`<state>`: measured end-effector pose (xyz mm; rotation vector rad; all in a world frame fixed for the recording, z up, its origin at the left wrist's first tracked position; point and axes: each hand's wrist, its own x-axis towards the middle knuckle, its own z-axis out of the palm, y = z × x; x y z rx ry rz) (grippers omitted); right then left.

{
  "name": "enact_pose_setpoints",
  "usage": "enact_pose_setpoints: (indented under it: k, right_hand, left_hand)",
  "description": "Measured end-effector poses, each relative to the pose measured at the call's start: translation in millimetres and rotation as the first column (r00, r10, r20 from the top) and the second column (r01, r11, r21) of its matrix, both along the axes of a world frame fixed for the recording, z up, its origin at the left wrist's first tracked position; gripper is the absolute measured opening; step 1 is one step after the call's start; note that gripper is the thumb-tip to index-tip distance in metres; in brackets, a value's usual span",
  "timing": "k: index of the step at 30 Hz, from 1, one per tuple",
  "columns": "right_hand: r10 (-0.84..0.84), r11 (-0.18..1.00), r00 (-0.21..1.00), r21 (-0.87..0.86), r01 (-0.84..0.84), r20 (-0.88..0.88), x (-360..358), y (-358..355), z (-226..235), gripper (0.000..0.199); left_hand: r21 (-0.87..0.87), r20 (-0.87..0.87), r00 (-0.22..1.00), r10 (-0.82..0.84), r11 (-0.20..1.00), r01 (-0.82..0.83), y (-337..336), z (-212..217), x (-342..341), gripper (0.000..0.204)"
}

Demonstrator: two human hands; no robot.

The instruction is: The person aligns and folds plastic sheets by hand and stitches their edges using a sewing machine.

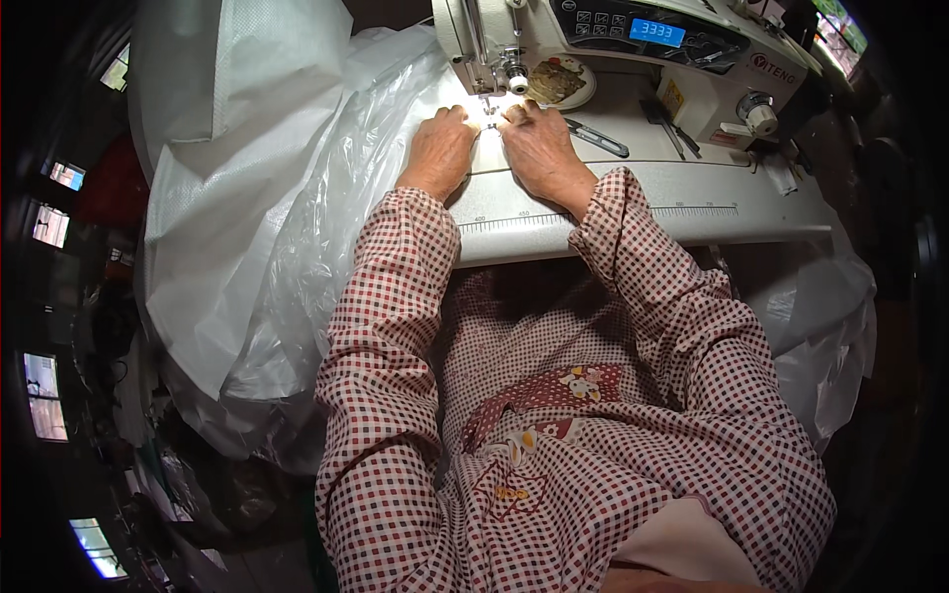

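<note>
My left hand [439, 150] and my right hand [542, 153] rest on the bed of a white sewing machine [451, 38], one on each side of the lit presser foot [490, 111]. Both have their fingers curled and pressed down close to the needle. Whatever lies under the fingertips is hidden by the hands and washed out by the lamp. A large white woven plastic sheet [237, 178] with clear plastic film [316, 237] bunches up beside my left hand and forearm, hanging off the table's left side.
Right of my right hand lies a box cutter [597, 138]. Behind it is a round dish [585, 91] with a patterned middle; farther right, a dark slim tool [670, 127]. A ruler scale [652, 211] runs along the table's front edge. Translucent plastic [820, 326] hangs at the right.
</note>
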<state>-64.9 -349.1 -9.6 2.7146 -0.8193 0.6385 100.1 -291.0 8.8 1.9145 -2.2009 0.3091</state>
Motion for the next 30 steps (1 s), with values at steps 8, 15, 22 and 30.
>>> enact_pose_setpoints:
  k: [8,15,22,30]
  right_hand:
    - [0.023,1.000,0.999,0.007,-0.023,0.039,-3.4,-2.0,1.0,0.012]
    - [-0.016,0.990,1.000,0.138,0.016,0.001,-17.9,5.2,9.0,0.021]
    - [0.016,0.982,1.000,0.188,-0.014,-0.005,-16.1,13.9,18.5,0.023]
    - [-0.034,0.977,0.999,0.207,0.042,-0.042,-23.7,9.5,13.2,0.026]
  left_hand:
    - [0.214,-0.168,0.979,0.118,0.973,-0.080,-2.9,17.3,-0.4,0.023]
    - [-0.309,-0.237,0.965,-0.110,0.951,0.033,19.1,134.4,68.9,0.028]
    - [-0.432,0.402,0.672,0.622,0.776,-0.460,72.6,171.7,201.0,0.072]
    - [0.048,0.161,0.579,0.799,0.580,-0.813,98.9,106.8,234.6,0.087]
